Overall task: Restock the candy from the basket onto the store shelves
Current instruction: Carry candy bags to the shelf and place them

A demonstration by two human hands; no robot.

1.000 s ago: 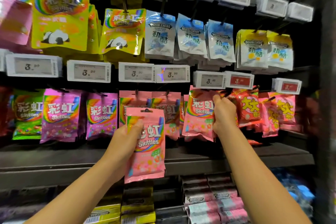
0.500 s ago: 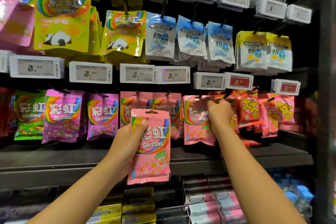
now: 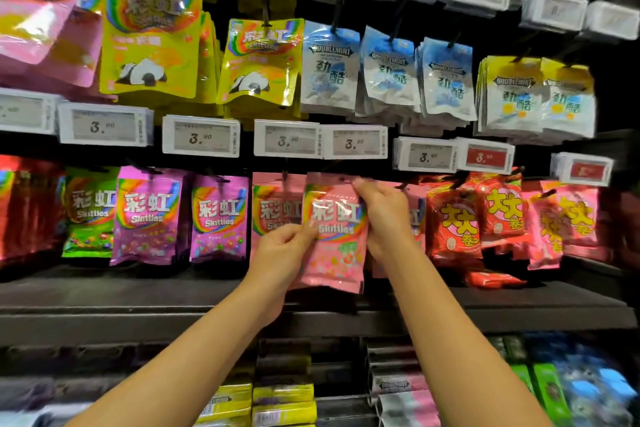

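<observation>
Raised to the peg now, the pink bag (image 3: pixel 334 232) is being pinched by both hands, left (image 3: pixel 282 253) low, right (image 3: pixel 384 215) at top; missing the hook, it may drop.

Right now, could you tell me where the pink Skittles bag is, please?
Centre of the head view: both hands hold the pink bag at the lower hook row, between hanging pink bags and red packs.

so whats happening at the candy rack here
A person is restocking hanging candy. Both hands hold one pink Skittles bag: the left hand pinches its lower left edge, and the right hand grips its top right corner up by the peg hook. It sits in front of the other pink Skittles bags, just under the price tags; whether it is hooked yet cannot be seen.
</observation>
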